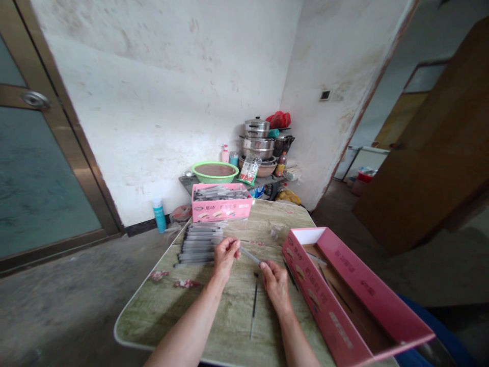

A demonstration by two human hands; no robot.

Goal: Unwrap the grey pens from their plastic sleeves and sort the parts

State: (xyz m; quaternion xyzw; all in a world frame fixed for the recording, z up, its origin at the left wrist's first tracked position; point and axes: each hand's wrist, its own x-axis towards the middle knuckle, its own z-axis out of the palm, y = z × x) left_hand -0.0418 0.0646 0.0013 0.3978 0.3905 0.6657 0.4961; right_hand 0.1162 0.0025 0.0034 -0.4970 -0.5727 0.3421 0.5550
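A translucent pen barrel [250,255] is held slantwise above the table between my two hands. My left hand [226,256] pinches its far end between thumb and fingers. The near end is in the closed fingers of my right hand [275,285]. Just left of my left hand, a pile of similar pens [200,245] with dark ends lies in a row. A thin dark pen refill [254,308] rests on the table between my forearms. Right of my right hand stands a long pink box [328,306] with a few thin dark sticks inside.
Another pink box [221,210], full of pens, sits at the far edge of the wood-patterned table [153,311]. Behind it, a low stand bears a green basin [215,178] and stacked steel pots [257,142]. A blue spray can [159,216] stands on the floor at left.
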